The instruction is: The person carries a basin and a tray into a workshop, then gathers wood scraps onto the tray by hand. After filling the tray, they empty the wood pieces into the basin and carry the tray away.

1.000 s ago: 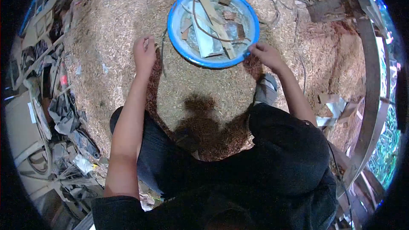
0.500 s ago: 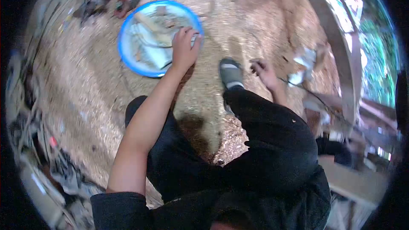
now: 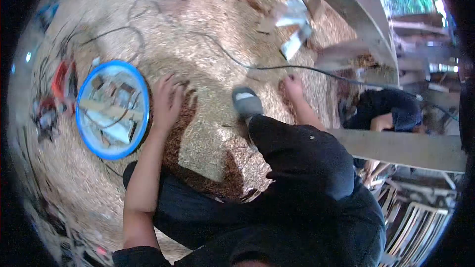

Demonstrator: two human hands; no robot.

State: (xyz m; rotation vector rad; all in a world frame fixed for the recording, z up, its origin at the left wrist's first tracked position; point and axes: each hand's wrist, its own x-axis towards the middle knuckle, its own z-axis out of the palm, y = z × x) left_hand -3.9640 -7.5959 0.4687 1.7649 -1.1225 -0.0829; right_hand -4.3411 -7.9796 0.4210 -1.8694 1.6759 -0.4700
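Observation:
My left hand (image 3: 168,101) is held above the wood shavings, fingers apart and nothing in them. Just left of it is a round basin with a blue rim (image 3: 144,76), holding several wood offcuts, a pale flat strip (image 3: 110,126) and a thin cord or wire. My right hand (image 3: 294,86) is low over the shavings beyond my right knee, near a dark cable (image 3: 257,67). Its fingers look curled together, and whatever they may hold is too small and blurred to make out.
Shavings (image 3: 208,138) cover the ground around my sandalled foot (image 3: 247,103). Pale sheet pieces (image 3: 296,42) lie ahead. Wooden beams (image 3: 366,24) and a board (image 3: 401,148) edge the right side, where another person in dark clothes (image 3: 391,109) bends. A red-orange tool (image 3: 60,81) sits far left.
My view has swung right, so the basin appears further left. My left hand has come off the basin's right edge and now hovers beside it. My right hand's fingers look more curled.

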